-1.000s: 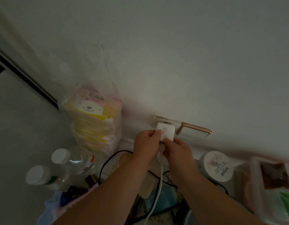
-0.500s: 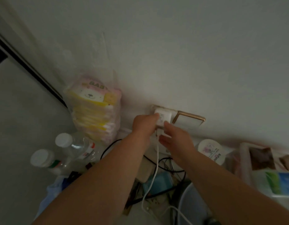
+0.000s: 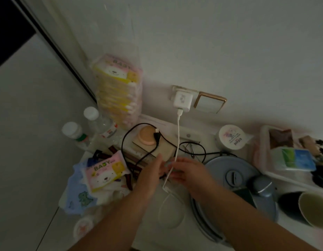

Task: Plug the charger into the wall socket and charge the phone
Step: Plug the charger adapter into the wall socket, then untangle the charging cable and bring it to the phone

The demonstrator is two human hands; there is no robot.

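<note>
The white charger point(image 3: 182, 100) sits plugged into the wall socket point(image 3: 175, 88). Its white cable point(image 3: 178, 134) hangs straight down to the cluttered table and loops below my hands. My left hand point(image 3: 151, 171) and my right hand point(image 3: 187, 171) are low on the table, on either side of the cable. A small bluish object point(image 3: 167, 164) lies between their fingertips; motion blur hides what it is. My left hand's fingers are stretched out. Whether my right hand's fingers grip the cable I cannot tell.
A gold-framed wall switch point(image 3: 209, 103) is right of the socket. Stacked baby wipes point(image 3: 119, 87), two bottles point(image 3: 92, 115), a wipes pack point(image 3: 104, 173) and a black cable point(image 3: 131, 134) lie left. A round jar point(image 3: 231, 139), a grey-blue appliance lid point(image 3: 229, 171) and a cup point(image 3: 314, 209) stand right.
Both hands have let go of the charger at the socket and dropped to the table along the cable. The view has tilted down, showing more of the table.
</note>
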